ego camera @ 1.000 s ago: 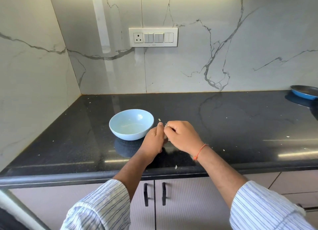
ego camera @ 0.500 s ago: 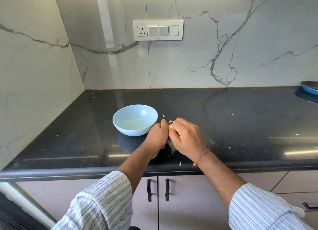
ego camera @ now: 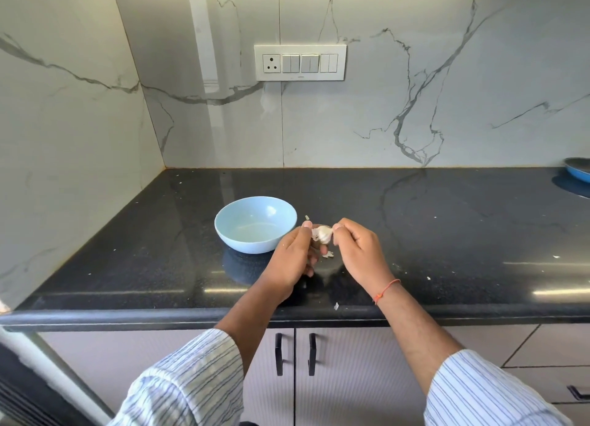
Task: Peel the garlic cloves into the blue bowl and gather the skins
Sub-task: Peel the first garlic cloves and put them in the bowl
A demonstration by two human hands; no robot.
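Note:
A light blue bowl [ego camera: 255, 224] stands on the black countertop [ego camera: 447, 234] and looks empty. Just right of it, above the counter, my left hand [ego camera: 292, 259] holds a white garlic clove [ego camera: 323, 233] between thumb and fingers. My right hand [ego camera: 359, 250] pinches the clove's papery skin at its right end. A bit of skin [ego camera: 328, 255] lies on the counter under the clove. Another scrap of skin [ego camera: 336, 306] sits near the front edge, and a small one [ego camera: 307, 217] beside the bowl.
Tiny white flecks of skin dot the countertop. A blue pan [ego camera: 578, 169] sits at the far right edge. Marble walls close the back and left, with a switch panel [ego camera: 300, 62] on the back wall. Cabinet doors with black handles [ego camera: 295, 354] hang below the counter.
My hands have drawn slightly apart, so the white clove now shows between them. The view has shifted a little; the bowl has stayed in place.

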